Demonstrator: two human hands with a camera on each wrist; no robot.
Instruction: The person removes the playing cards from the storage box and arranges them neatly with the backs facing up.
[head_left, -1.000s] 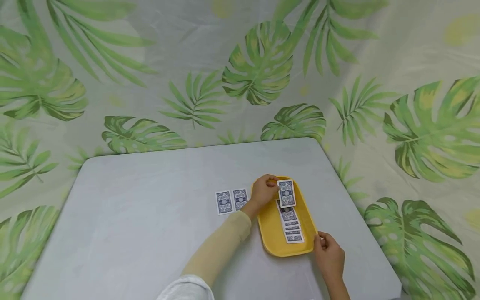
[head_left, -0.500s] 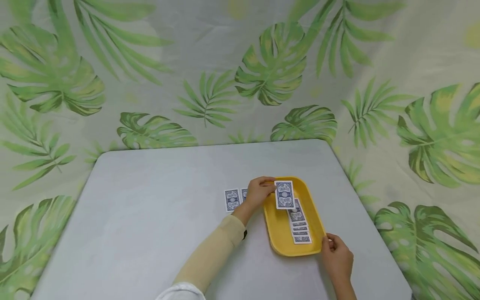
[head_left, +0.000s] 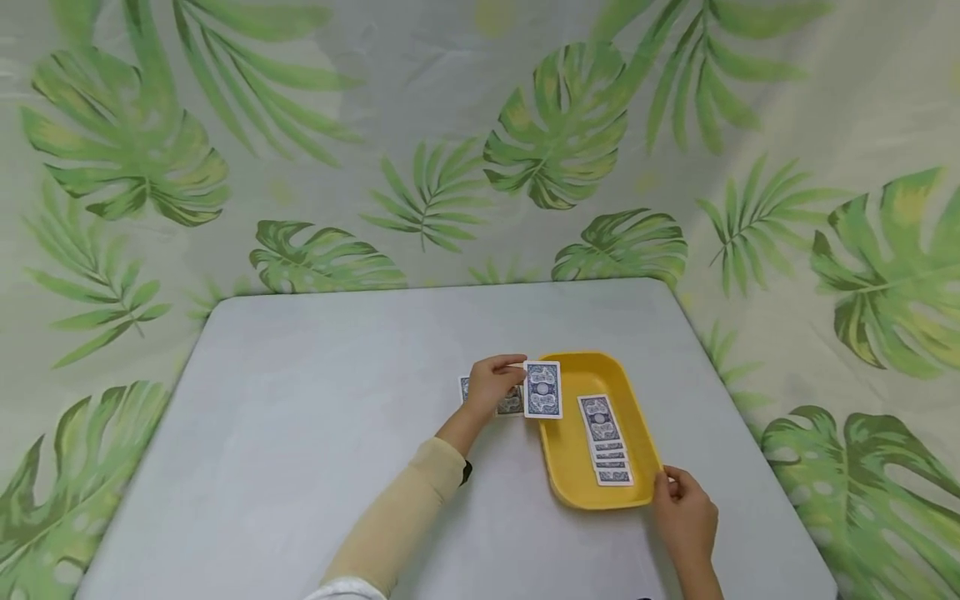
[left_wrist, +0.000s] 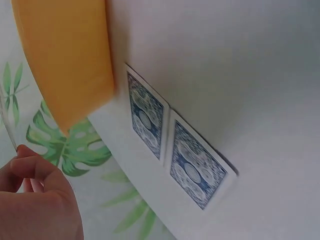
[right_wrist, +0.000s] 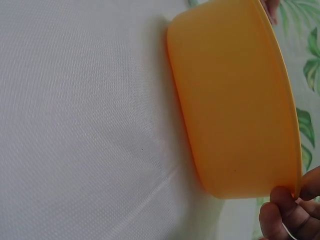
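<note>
My left hand (head_left: 489, 388) pinches a blue-backed playing card (head_left: 542, 390) by its left edge, back side up, over the left rim of the yellow tray (head_left: 570, 479). Below that hand, two face-down playing cards (left_wrist: 197, 161) lie side by side on the table; the head view shows them partly covered by the hand and the held card. Inside the tray, several overlapping cards (head_left: 600, 419) form a column, backs up. My right hand (head_left: 686, 518) grips the tray's rim at the near right corner, thumb and fingers on either side of it in the right wrist view.
The table (head_left: 315, 417) has a pale cover and stretches left of the tray. Behind it and to both sides hangs a leaf-patterned cloth (head_left: 450, 108). The tray's side wall (right_wrist: 240, 100) stands tall above the tabletop.
My left hand has carried the card leftward, from above the cards in the tray to the tray's left rim. The right hand keeps its grip on the rim. The head view has shifted slightly.
</note>
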